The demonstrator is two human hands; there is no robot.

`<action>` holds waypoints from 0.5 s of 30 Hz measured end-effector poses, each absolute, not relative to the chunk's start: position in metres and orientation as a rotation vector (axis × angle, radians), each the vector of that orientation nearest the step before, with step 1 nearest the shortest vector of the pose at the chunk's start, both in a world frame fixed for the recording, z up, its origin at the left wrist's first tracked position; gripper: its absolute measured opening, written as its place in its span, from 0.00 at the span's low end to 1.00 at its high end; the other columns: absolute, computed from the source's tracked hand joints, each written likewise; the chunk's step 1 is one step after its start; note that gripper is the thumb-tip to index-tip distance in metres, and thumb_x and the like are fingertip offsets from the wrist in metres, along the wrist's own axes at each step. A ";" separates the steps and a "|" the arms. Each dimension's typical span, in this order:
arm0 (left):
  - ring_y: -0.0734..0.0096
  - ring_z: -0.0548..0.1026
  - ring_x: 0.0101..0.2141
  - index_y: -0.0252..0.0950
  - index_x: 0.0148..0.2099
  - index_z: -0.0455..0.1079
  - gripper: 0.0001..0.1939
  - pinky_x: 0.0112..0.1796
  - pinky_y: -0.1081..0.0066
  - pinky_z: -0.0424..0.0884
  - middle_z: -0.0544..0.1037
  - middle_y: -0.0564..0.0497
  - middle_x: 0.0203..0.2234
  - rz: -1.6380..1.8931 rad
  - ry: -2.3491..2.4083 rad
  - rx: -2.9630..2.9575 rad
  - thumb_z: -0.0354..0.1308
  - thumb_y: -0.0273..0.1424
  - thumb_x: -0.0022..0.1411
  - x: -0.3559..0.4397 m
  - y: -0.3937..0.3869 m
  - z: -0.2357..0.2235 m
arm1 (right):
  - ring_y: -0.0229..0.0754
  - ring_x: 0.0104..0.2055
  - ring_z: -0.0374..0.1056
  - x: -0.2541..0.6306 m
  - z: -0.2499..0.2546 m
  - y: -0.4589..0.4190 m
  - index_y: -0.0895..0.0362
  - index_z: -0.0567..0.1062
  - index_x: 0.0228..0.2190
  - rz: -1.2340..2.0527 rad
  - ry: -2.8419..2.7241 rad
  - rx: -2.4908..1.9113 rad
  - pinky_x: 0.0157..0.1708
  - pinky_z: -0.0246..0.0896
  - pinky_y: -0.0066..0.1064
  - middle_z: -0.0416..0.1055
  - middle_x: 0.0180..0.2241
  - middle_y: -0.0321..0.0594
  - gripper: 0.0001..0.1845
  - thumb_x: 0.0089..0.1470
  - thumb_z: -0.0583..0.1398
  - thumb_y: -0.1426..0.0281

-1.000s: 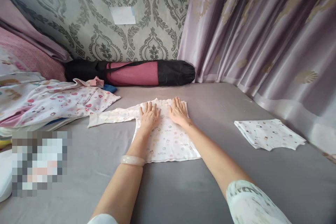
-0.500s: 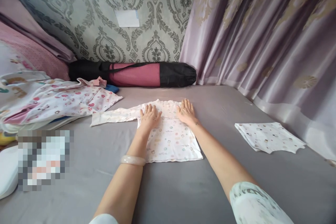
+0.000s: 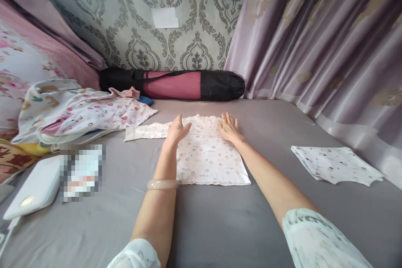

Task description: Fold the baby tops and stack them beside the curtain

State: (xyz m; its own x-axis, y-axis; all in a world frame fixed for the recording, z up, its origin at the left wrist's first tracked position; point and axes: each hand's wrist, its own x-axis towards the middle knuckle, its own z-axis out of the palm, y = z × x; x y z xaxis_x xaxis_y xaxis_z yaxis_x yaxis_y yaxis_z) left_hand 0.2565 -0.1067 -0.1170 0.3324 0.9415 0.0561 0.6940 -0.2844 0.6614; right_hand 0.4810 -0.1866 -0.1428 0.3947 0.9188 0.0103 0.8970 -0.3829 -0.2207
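Note:
A small pale long-sleeved shirt (image 3: 213, 159) with a tiny print lies spread on the grey sheet. One of its sleeves (image 3: 146, 131) stretches out to the left; no sleeve sticks out on the right side. My left hand (image 3: 179, 129) is over the left shoulder of the shirt, turned on its side, with thumb and fingers apart. At the opposite shoulder, my right hand (image 3: 229, 127) rests flat with its fingers spread. Neither hand grips the cloth.
A folded white spotted garment (image 3: 337, 165) lies to the right on the grey sheet (image 3: 220, 226). Heaped clothes (image 3: 103, 109), a white power bank (image 3: 37, 188) with a cable and a blurred-out object (image 3: 82, 171) are at left. A rolled mat in a bag (image 3: 172, 85) lies along the wall.
My left hand has turned from lying flat onto its side and shifted slightly toward the sleeve. My right hand stays at the shoulder. The view has swung left, showing more of the power bank.

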 end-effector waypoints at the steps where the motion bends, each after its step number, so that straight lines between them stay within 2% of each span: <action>1: 0.52 0.70 0.54 0.31 0.66 0.54 0.34 0.53 0.60 0.64 0.69 0.36 0.57 0.629 1.433 2.018 0.54 0.40 0.61 0.253 -0.106 -0.114 | 0.48 0.71 0.28 0.478 -0.143 -0.185 0.61 0.44 0.67 0.155 -1.676 -2.436 0.66 0.23 0.47 0.33 0.70 0.50 0.36 0.65 0.35 0.56; 3: 0.55 0.73 0.50 0.30 0.66 0.54 0.35 0.51 0.63 0.66 0.72 0.37 0.53 0.639 1.459 1.937 0.55 0.40 0.61 0.247 -0.106 -0.110 | 0.49 0.70 0.29 0.473 -0.148 -0.183 0.58 0.46 0.67 0.176 -1.759 -2.432 0.66 0.25 0.47 0.35 0.70 0.48 0.35 0.65 0.36 0.55; 6: 0.56 0.72 0.52 0.29 0.66 0.54 0.35 0.51 0.65 0.65 0.73 0.38 0.51 0.644 1.507 1.852 0.54 0.39 0.62 0.238 -0.107 -0.108 | 0.50 0.70 0.32 0.471 -0.157 -0.180 0.56 0.47 0.67 0.184 -1.786 -2.466 0.66 0.26 0.48 0.38 0.69 0.47 0.34 0.66 0.37 0.55; 11: 0.57 0.70 0.54 0.29 0.65 0.56 0.34 0.51 0.67 0.65 0.69 0.35 0.57 0.752 1.517 1.720 0.55 0.40 0.61 0.223 -0.104 -0.111 | 0.51 0.70 0.30 0.474 -0.156 -0.177 0.56 0.45 0.67 0.242 -1.787 -2.488 0.66 0.26 0.48 0.36 0.70 0.47 0.34 0.65 0.37 0.55; 15: 0.57 0.68 0.57 0.30 0.64 0.56 0.32 0.50 0.68 0.67 0.65 0.36 0.60 0.821 1.494 1.600 0.55 0.39 0.62 0.215 -0.099 -0.114 | 0.49 0.71 0.28 0.463 -0.147 -0.172 0.60 0.48 0.67 0.183 -1.798 -2.455 0.66 0.22 0.49 0.35 0.70 0.48 0.34 0.65 0.36 0.57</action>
